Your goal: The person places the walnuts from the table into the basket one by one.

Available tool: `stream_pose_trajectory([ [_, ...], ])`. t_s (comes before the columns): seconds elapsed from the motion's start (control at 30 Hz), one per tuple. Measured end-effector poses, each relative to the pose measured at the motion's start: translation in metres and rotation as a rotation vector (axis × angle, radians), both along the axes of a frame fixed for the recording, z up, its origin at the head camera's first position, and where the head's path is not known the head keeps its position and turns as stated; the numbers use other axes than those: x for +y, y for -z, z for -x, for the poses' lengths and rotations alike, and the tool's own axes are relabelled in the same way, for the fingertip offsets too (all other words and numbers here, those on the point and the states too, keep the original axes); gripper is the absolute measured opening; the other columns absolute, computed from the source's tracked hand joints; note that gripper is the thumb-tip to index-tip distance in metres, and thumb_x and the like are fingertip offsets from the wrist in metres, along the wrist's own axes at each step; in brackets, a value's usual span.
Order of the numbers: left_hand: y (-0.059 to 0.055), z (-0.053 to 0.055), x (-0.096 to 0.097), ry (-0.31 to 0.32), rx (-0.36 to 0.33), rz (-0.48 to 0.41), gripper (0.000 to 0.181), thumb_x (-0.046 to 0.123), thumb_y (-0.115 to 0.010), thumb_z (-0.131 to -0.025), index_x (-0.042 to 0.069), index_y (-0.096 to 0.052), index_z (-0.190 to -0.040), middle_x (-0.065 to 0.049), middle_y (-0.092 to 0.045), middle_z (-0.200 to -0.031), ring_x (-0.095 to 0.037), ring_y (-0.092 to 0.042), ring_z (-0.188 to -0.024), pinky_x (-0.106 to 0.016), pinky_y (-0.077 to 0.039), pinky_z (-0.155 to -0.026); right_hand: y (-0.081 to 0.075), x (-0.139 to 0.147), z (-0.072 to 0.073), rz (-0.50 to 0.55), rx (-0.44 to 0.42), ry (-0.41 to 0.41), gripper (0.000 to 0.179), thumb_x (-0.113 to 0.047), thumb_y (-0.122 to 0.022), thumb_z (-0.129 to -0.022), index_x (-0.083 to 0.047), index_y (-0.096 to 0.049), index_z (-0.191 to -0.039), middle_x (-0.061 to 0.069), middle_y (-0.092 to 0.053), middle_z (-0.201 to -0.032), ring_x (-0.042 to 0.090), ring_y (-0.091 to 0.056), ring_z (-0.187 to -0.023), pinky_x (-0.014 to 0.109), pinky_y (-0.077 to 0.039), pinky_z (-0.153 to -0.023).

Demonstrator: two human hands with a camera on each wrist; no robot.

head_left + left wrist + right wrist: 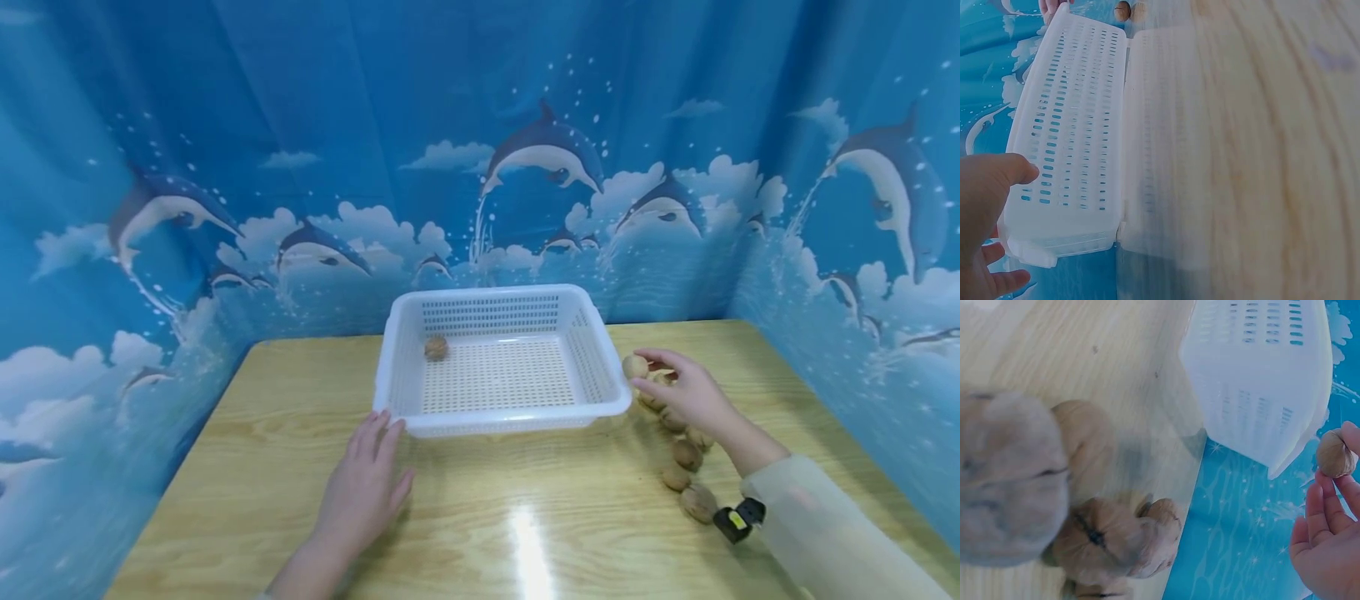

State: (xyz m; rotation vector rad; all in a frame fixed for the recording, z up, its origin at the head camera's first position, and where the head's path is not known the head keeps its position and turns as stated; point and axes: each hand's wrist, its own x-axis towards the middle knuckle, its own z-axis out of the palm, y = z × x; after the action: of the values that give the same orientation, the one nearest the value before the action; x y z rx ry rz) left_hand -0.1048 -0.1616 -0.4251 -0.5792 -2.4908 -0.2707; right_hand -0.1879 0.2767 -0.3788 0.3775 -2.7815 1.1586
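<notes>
**Held walnut (635,367): position at the right hand (688,396)**

The right hand pinches the held walnut between thumb and fingertips. The gap between these digits is narrow, set by the width of the nut. The held walnut sits at the extreme ends of the digits, with much of its shell exposed toward the white basket (510,418). In the head view it appears directly beside the basket's right rim, outside the cavity; contact with the rim cannot be determined.

The left hand (367,479) holds no nut. Its fingers are extended, with the tips at the near-left corner of the basket rim and the thumb spread apart.

A single walnut (436,347) lies inside the basket, toward the left wall and well apart from both hands. Loose walnuts (687,454) lie on the wooden table (292,400), beneath the right hand and along its near side, some touching one another.
</notes>
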Motion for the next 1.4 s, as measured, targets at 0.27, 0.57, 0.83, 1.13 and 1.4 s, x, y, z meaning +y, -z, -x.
stream_pose_trajectory([
  [0.27, -0.001, 0.000, 0.000, 0.016, 0.009, 0.005, 0.068, 0.024, -0.076, -0.071, -0.002, -0.047, -0.127, -0.027, -0.044, -0.129, -0.042, -0.041, -0.120, -0.053, -0.045, -0.093, -0.007, -0.011, 0.004, 0.010, -0.015, -0.007, 0.057, -0.034, -0.062, -0.089, 0.000, -0.047, -0.132, 0.020, -0.054, -0.122, 0.035, -0.049, -0.109, 0.046, -0.044, -0.085],
  [0.57, -0.002, 0.000, 0.002, 0.000, 0.001, 0.006, 0.067, 0.025, -0.076, -0.072, -0.002, -0.048, -0.126, -0.027, -0.045, -0.129, -0.042, -0.041, -0.121, -0.053, -0.045, -0.092, -0.010, -0.022, 0.012, 0.020, 0.010, -0.031, 0.054, -0.030, -0.065, -0.088, 0.001, -0.050, -0.129, 0.018, -0.058, -0.115, 0.032, -0.051, -0.106, 0.047, -0.045, -0.085],
  [0.83, -0.001, -0.001, 0.002, -0.019, -0.026, 0.005, 0.066, 0.025, -0.075, -0.073, -0.001, -0.047, -0.127, -0.026, -0.044, -0.130, -0.042, -0.041, -0.121, -0.053, -0.048, -0.089, -0.011, -0.030, 0.019, 0.039, -0.031, -0.044, 0.059, -0.038, -0.063, -0.087, -0.002, -0.049, -0.132, 0.017, -0.056, -0.121, 0.030, -0.050, -0.107, 0.047, -0.045, -0.087],
  [1.13, -0.001, 0.000, 0.001, -0.010, -0.014, 0.000, 0.067, 0.025, -0.076, -0.072, -0.002, -0.047, -0.127, -0.027, -0.044, -0.130, -0.042, -0.041, -0.121, -0.053, -0.047, -0.090, -0.019, -0.041, 0.022, 0.065, -0.052, -0.057, 0.057, -0.034, -0.065, -0.087, -0.003, -0.049, -0.132, 0.015, -0.057, -0.120, 0.029, -0.050, -0.107, 0.045, -0.044, -0.087],
  [1.4, -0.002, 0.000, 0.001, -0.017, -0.012, -0.008, 0.067, 0.024, -0.078, -0.071, -0.002, -0.049, -0.126, -0.027, -0.045, -0.129, -0.042, -0.042, -0.120, -0.053, -0.048, -0.089, -0.029, -0.058, 0.031, 0.071, -0.090, -0.086, 0.058, -0.037, -0.063, -0.088, -0.005, -0.048, -0.133, 0.013, -0.055, -0.122, 0.028, -0.049, -0.109, 0.046, -0.045, -0.089],
])
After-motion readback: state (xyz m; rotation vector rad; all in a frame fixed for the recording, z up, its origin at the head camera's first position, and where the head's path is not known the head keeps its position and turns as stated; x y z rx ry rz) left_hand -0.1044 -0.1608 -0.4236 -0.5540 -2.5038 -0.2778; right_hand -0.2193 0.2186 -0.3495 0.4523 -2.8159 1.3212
